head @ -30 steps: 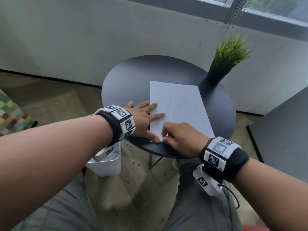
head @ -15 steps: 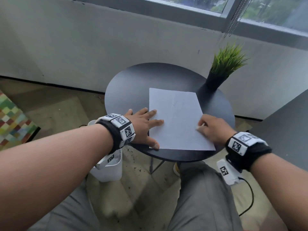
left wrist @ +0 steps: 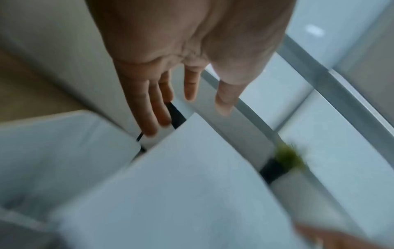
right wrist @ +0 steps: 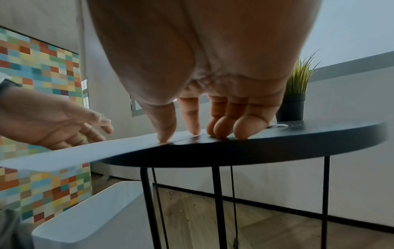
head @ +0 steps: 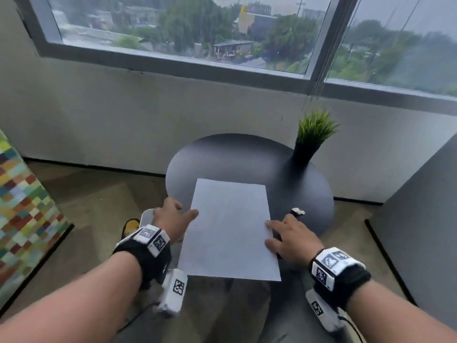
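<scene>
So, right hand (head: 289,240) pressed straight fingertips on paper (head: 230,231), probably pinning overhanging part to table (head: 235,157); left hand (head: 170,219) spread beside it, holding nothing.

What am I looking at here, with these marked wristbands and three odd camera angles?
No machine: a person works with two bare hands. One camera sits on the head and looks down; one on each wrist looks along the fingers. On the round black table lies a white paper sheet, overhanging the near edge; a potted plant stands at the back. The right hand presses thumb and forefinger on the sheet's right edge; the left hand is open at its left edge. Nothing is gripped.
</scene>
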Tool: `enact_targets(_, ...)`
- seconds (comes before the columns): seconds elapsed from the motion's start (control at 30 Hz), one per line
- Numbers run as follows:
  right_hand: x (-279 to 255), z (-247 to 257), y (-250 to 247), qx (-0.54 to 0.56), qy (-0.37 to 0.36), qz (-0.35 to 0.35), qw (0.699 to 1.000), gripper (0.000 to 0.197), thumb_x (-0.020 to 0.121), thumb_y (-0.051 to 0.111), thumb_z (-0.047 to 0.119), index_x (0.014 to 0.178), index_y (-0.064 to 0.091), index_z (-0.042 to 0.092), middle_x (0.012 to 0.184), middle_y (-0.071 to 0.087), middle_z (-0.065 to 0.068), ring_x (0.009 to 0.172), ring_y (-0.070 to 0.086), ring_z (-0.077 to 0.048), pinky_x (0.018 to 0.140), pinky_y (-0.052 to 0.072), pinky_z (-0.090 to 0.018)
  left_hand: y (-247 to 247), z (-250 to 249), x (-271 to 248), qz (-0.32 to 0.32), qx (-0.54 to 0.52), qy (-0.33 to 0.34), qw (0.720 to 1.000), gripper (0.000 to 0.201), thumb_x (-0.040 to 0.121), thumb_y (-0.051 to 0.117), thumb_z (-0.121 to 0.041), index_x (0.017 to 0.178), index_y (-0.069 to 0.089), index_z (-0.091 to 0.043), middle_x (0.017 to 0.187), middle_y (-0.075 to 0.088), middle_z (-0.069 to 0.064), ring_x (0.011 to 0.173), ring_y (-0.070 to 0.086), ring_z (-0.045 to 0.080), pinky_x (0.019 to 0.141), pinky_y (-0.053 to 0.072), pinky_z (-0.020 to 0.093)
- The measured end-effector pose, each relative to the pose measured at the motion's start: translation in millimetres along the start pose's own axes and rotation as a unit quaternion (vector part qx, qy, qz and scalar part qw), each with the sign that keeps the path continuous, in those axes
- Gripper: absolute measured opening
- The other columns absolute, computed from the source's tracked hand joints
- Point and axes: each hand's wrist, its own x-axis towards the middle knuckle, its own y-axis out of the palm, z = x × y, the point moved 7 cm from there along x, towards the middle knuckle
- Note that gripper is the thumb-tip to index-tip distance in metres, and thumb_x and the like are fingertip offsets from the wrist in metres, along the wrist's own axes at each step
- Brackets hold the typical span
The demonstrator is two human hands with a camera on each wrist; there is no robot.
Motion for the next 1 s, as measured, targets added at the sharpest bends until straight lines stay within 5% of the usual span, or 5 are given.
enact_targets(0.17, -4, -2, 1, 0.022, 0.003, 0.022, 1.0, 0.052, 0.088, 0.053, 0.046, 0.138, 0.043, 0.038, 0.125, 0.042, -0.003, 0.122, 0.048, -0.025, 0.103, 0.041, -0.039, 13, -2, -27, 0.093, -0.186, -0.111, 0.972, 0.015, 0.094, 0.068, -0.015, 0.091, 0.06, -0.003, 0.078, 0.067, 0.013, 0.06, 0.064, 0.025, 0.052, 0.053, 0.028)
enact_targets(0.37, 4, -22, -26, 0.204, 0.03, -0.006, 0.978, 0.065, 0.087, 0.065, 0.043, 0.142, 0.042, 0.017, 0.126, 0.055, -0.006, 0.101, 0.052, -0.019, 0.071, 0.042, -0.02, -14, -50, -34, 0.0, 0.005, 0.112, 0.994, 0.019, 0.085, 0.067, -0.006, 0.07, 0.068, -0.018, 0.061, 0.064, -0.003, 0.058, 0.052, 0.02, 0.055, 0.04, 0.024)
enact_targets(0.63, -14, -24, -89, 0.514, -0.006, -0.056, 0.856, 0.059, 0.086, 0.072, 0.035, 0.138, 0.046, 0.025, 0.09, 0.055, -0.002, 0.067, 0.052, -0.021, 0.057, 0.039, -0.03, -41, -122, -47, 0.067, -0.252, 0.208, 0.943, 0.034, 0.093, 0.062, 0.003, 0.069, 0.07, -0.02, 0.06, 0.066, -0.007, 0.048, 0.052, 0.01, 0.046, 0.038, 0.02)
enact_targets(0.77, -31, -1, -125, 0.491, -0.083, -0.143, 0.856, 0.019, 0.087, 0.071, 0.025, 0.069, 0.067, 0.027, 0.064, 0.05, 0.002, 0.056, 0.044, -0.015, 0.052, 0.033, -0.027, -49, -134, -54, 0.099, -0.319, 0.219, 0.917, 0.038, 0.09, 0.064, 0.003, 0.063, 0.072, -0.022, 0.068, 0.068, -0.003, 0.053, 0.055, 0.012, 0.051, 0.041, 0.024)
enact_targets(1.0, -53, 30, -149, 0.259, -0.134, -0.314, 0.904, 0.02, 0.089, 0.062, 0.039, 0.086, 0.071, 0.022, 0.079, 0.065, 0.002, 0.078, 0.062, -0.02, 0.072, 0.05, -0.034, -50, -103, -27, -0.004, -0.34, 0.183, 0.923, 0.016, 0.091, 0.068, -0.009, 0.08, 0.062, -0.018, 0.076, 0.067, 0.004, 0.059, 0.062, 0.011, 0.056, 0.04, 0.024)
